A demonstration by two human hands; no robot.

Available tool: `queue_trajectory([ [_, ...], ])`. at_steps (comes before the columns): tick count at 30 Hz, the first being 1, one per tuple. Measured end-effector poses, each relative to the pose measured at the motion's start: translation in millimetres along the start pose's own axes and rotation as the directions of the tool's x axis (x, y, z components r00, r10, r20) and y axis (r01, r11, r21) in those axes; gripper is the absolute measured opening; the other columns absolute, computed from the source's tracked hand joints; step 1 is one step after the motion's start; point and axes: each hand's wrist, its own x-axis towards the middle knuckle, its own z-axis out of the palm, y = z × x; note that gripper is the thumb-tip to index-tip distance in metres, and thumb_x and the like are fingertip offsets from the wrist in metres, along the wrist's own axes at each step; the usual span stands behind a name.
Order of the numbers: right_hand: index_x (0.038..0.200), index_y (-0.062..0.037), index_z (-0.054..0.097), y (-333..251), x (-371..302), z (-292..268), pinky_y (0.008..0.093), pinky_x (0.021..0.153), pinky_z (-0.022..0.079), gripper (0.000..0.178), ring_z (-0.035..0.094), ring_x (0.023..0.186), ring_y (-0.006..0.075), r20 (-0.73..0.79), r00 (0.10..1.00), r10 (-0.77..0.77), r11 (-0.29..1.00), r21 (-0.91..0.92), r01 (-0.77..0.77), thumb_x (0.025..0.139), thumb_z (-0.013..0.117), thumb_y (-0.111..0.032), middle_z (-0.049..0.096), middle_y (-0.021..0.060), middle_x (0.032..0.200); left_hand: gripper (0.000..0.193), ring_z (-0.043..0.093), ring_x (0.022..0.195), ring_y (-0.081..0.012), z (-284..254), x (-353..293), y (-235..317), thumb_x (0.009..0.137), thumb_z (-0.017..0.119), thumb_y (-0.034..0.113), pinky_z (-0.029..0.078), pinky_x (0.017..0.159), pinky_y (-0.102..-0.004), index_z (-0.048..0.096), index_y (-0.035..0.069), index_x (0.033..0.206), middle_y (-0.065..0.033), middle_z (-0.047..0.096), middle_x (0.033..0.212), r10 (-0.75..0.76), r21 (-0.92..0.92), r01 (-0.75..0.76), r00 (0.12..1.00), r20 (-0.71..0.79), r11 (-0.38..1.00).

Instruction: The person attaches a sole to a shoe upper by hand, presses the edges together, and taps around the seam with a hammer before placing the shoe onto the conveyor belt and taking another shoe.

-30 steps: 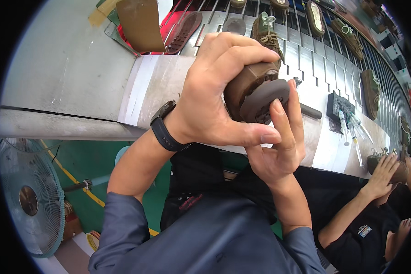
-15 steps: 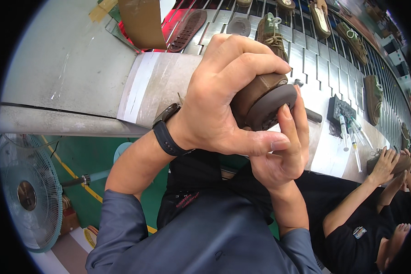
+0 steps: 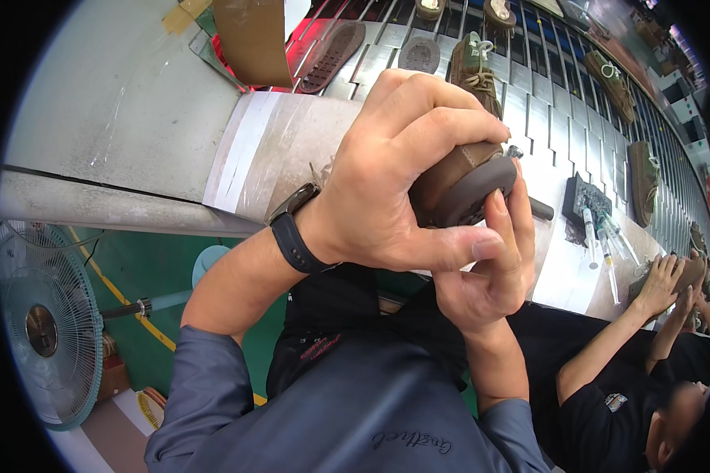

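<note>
My left hand, with a dark wristwatch, is wrapped over a brown shoe and grips it, the thumb below and the fingers across the top. The shoe's dark rubber sole faces right and toward my right hand. Fingertips of that hand press against the sole's edge and underside. Most of the shoe's upper is hidden behind my left hand. Just beyond the hands, on the slatted metal conveyor, stands an olive-and-brown lace-up shoe.
A brown sole and a grey sole lie on the conveyor. Several syringes rest by a dark block. A dark rod lies nearby. Co-workers' hands are at right; a fan stands left.
Both hands hold nearly the same grip, with the shoe shifted slightly right and down in view. At the right, a co-worker's held piece has tilted.
</note>
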Motion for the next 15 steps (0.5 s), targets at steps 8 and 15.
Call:
queue_trajectory([
  [8,0.144,-0.0024,0.063,4.9,2.8,-5.9,0.0527,0.106,0.057,0.074,0.058,0.135,0.0545,0.032,0.999,-0.025,0.999,-0.021,0.025,0.074,0.084,0.006,0.052,0.0404,0.148,0.038,0.066,0.105,-0.0290,-1.7,7.0,5.3,0.099,0.070,0.031,0.051,0.094,-0.0393,0.072,-0.001,0.121,-0.0170,0.071,0.118,-0.141,-0.104,0.144,0.990,0.028,0.984],
  [15,0.147,-0.0063,0.064,42.3,53.9,-6.9,0.0461,0.107,0.054,0.074,0.062,0.132,0.0460,0.212,0.977,-0.011,0.995,-0.094,0.032,0.075,0.079,0.001,0.055,0.0320,0.151,0.037,0.067,0.089,-0.0104,24.5,24.5,-49.4,0.115,0.053,0.028,0.053,0.078,-0.0255,0.074,-0.002,0.119,-0.0065,0.075,0.098,-0.407,-0.319,0.410,0.910,0.077,0.855],
])
